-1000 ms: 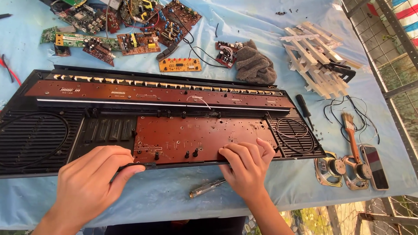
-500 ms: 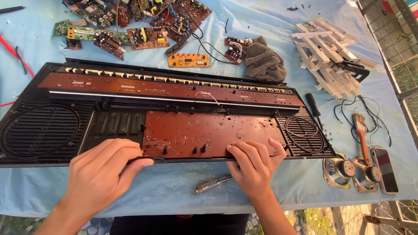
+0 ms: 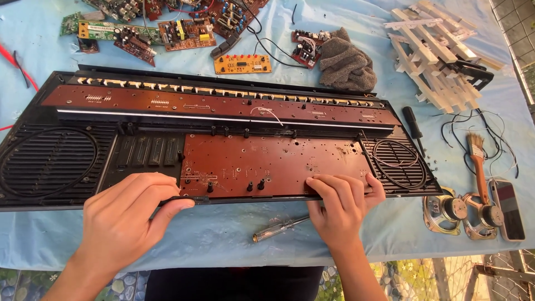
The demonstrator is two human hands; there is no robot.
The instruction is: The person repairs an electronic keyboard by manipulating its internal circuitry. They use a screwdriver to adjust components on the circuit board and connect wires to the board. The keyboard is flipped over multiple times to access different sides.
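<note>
Nearest the camera, both hands rest on the near edge of a long black keyboard case that lies open, inside up, across the counter, which is covered in a pale blue cloth. The left hand lies with fingers curled loosely and the thumb hooked under the case rim, just left of a brown circuit board seated in the middle of the case. The right hand presses its fingertips flat on the near right corner of that board; it grips nothing. Between the hands, on the cloth, lies a small screwdriver.

To the right, near the counter edge, sit 2 loose speakers, a paintbrush and a phone, with thin wires beside them. A black-handled screwdriver lies just right of the case.

A second long brown board runs along the case's far side. Beyond it lie a grey rag, a pile of white keys, a small yellow board and several more circuit boards.
</note>
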